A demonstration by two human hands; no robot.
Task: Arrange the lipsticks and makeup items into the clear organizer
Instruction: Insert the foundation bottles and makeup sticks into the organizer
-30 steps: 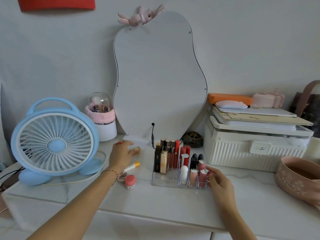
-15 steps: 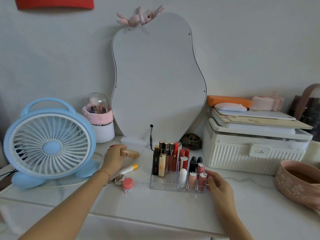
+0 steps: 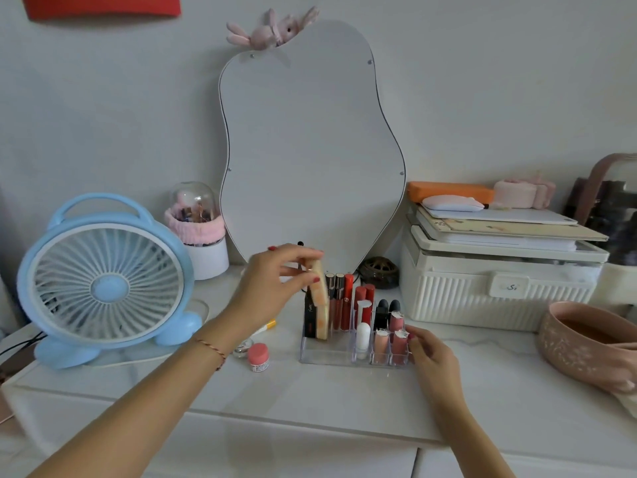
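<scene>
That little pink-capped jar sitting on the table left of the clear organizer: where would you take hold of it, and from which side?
Grip the small jar around its round pink cap, coming straight down from above. It stands upright with the cap on top and nothing over it. A small clear item sits close on its left, so a sideways approach looks more cramped.

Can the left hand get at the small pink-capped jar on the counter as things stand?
Probably not right away: the left hand is holding a peach tube over the clear organizer. The pink-capped jar stands uncovered beside that forearm.
</scene>
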